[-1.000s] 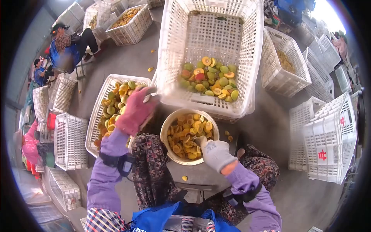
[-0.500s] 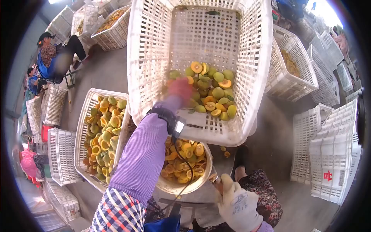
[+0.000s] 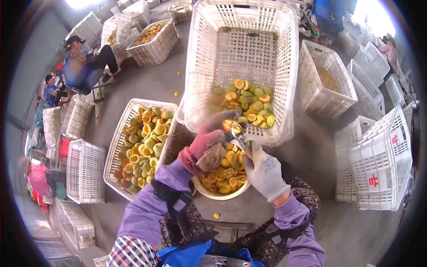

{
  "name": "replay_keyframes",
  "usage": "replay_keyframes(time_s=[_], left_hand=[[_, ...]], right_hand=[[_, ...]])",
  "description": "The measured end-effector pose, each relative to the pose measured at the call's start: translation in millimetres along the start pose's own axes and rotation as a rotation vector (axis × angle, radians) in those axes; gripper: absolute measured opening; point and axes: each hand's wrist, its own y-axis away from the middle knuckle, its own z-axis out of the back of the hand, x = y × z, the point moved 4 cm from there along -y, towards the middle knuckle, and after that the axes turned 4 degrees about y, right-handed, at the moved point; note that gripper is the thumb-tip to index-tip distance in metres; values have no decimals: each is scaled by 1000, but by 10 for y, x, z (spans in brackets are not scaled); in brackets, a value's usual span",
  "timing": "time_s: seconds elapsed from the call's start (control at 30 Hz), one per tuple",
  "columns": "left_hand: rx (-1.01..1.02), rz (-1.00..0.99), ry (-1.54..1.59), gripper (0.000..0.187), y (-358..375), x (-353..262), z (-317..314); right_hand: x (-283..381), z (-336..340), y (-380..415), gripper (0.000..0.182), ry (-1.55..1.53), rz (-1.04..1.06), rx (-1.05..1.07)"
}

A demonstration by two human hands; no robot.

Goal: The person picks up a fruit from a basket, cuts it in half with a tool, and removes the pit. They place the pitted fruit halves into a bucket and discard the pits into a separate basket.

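My left hand (image 3: 207, 149), in a pink and grey glove, is closed on a cut fruit piece (image 3: 233, 127) above the round tub (image 3: 222, 197). My right hand (image 3: 266, 172), in a white glove, grips a metal tool (image 3: 240, 141) whose end meets the fruit. Orange fruit pieces fill the tub below. Beyond my hands, a large white crate (image 3: 284, 89) holds whole-looking green fruit and cut halves at its near end. Left of the tub, another white crate (image 3: 109, 165) is heaped with hollowed green and orange halves.
Stacked white crates (image 3: 378, 173) stand at the right, with a crate of fruit (image 3: 327, 100) at the upper right. More crates (image 3: 86, 171) line the left side. A seated person (image 3: 82, 66) is at the upper left. Small fruit bits lie on the floor.
My left hand has come back from the large crate and now holds a fruit piece over the tub. My right hand has moved up to meet it with the tool. The camera view has shifted.
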Motion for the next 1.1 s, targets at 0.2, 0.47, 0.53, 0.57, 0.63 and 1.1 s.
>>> replay_keyframes(time_s=[0.2, 0.47, 0.53, 0.57, 0.63, 1.1], left_hand=[[17, -289, -936, 51, 320, 163, 230], [-83, -176, -167, 52, 107, 259, 68], [-127, -185, -113, 49, 94, 317, 181], [-178, -187, -117, 46, 81, 343, 200], [-220, -178, -15, 40, 56, 374, 211], [-121, -46, 427, 46, 36, 216, -162]], right_hand=[[98, -169, 92, 36, 137, 74, 20], [90, -229, 13, 36, 109, 74, 26], [54, -340, 46, 39, 135, 37, 72], [37, -407, 64, 42, 148, 20, 80], [10, -516, 120, 45, 190, -2, 81], [49, -400, 16, 34, -343, 261, 23]])
